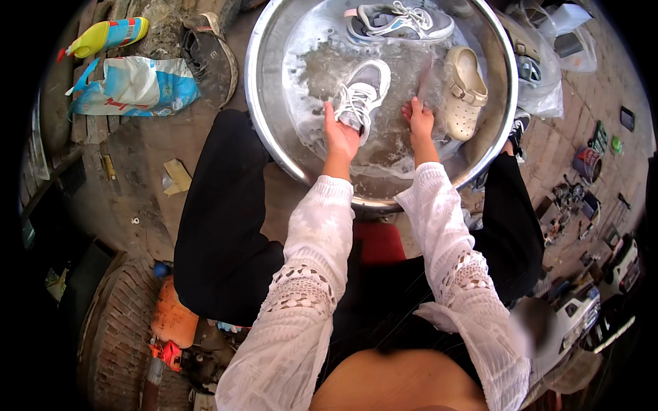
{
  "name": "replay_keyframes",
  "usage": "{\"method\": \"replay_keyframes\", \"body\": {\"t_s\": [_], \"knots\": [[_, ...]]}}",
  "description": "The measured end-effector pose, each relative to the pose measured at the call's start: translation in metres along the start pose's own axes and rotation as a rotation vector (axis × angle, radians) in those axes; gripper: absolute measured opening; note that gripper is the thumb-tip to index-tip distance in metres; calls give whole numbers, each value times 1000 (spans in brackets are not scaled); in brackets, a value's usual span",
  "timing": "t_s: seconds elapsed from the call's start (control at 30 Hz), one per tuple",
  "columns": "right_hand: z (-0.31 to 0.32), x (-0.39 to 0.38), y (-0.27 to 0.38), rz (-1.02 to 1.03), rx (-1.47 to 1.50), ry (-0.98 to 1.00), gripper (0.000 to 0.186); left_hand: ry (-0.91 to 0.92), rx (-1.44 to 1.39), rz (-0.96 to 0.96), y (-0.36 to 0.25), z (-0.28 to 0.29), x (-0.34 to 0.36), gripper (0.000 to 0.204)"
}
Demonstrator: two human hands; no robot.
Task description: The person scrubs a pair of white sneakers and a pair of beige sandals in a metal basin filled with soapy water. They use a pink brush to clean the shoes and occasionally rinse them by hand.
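A wide metal basin (251,89) holds murky, foamy water. Inside it, my left hand (340,139) grips a grey and white sneaker (368,83) by one end, laces facing up. My right hand (420,125) is over the water to the right of that sneaker, its fingers curled. A brownish blur extends from those fingers, too smeared to name. A beige clog (467,96) rests along the right wall, near my right hand. Another grey and white sneaker (404,26) lies on its side at the far wall.
Left of the basin lie a dark worn shoe (214,61), a blue and white plastic packet (140,85) and a yellow bottle (108,35). Clear plastic bags (548,75) with shoes stand at its right. My black-trousered knees flank the basin. An orange container (174,314) sits at lower left.
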State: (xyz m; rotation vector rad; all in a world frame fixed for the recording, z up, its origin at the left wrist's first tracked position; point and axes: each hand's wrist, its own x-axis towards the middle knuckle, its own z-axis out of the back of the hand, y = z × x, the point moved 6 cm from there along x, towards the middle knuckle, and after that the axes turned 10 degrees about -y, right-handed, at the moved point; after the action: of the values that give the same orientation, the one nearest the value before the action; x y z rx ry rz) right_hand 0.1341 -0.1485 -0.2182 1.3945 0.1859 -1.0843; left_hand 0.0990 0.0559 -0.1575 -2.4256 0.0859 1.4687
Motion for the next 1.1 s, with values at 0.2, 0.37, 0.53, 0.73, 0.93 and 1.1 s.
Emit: {"method": "replay_keyframes", "body": {"t_s": [0.2, 0.37, 0.53, 0.73, 0.93, 1.1], "knots": [[-55, -79, -13, -206, 264, 194, 21, -231, 117, -41, 26, 30, 40, 38], [-46, -107, 14, -265, 231, 355, 23, -164, -30, -63, 28, 22, 42, 29], [15, -16, -13, 124, -423, 114, 39, -84, -246, 33, 36, 19, 53, 29], [-5, -69, -10, 117, -204, -72, 48, -60, -235, 43, 29, 11, 50, 30], [-18, -126, -15, 585, -650, -10, 47, -125, -162, 88, 35, 14, 53, 29], [-34, -70, 31, 660, -869, -71, 49, -216, -70, 121, 37, 7, 56, 23]]}}
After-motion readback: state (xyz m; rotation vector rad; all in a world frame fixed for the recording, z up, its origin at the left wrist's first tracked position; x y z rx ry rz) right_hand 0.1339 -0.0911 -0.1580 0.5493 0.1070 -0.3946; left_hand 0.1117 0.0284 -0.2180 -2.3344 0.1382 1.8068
